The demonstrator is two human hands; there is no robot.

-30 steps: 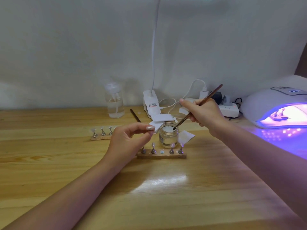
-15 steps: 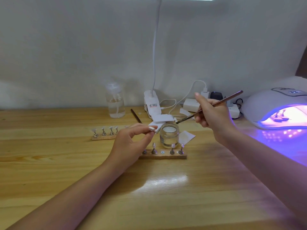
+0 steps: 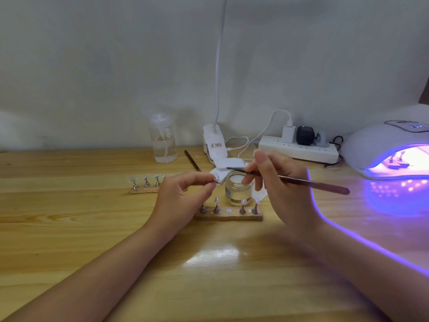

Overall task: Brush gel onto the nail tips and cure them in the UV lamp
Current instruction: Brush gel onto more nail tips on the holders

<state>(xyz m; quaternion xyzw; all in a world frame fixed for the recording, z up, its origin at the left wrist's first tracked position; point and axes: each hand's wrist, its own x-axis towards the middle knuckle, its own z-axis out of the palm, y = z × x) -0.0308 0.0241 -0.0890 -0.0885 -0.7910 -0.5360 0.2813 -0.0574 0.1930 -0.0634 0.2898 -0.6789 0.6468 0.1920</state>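
Head view
Rose-metal brush (image 3: 301,181): pinched in right hand (image 3: 285,189), long axis near level, bristles pointing left.
Nail tip (image 3: 215,177): pinched on its stand by left hand (image 3: 183,196), just left of the bristles, above the gel jar (image 3: 238,190).
Gap: brush not yet touching, I judge.
UV lamp (image 3: 371,147): lit, far right.
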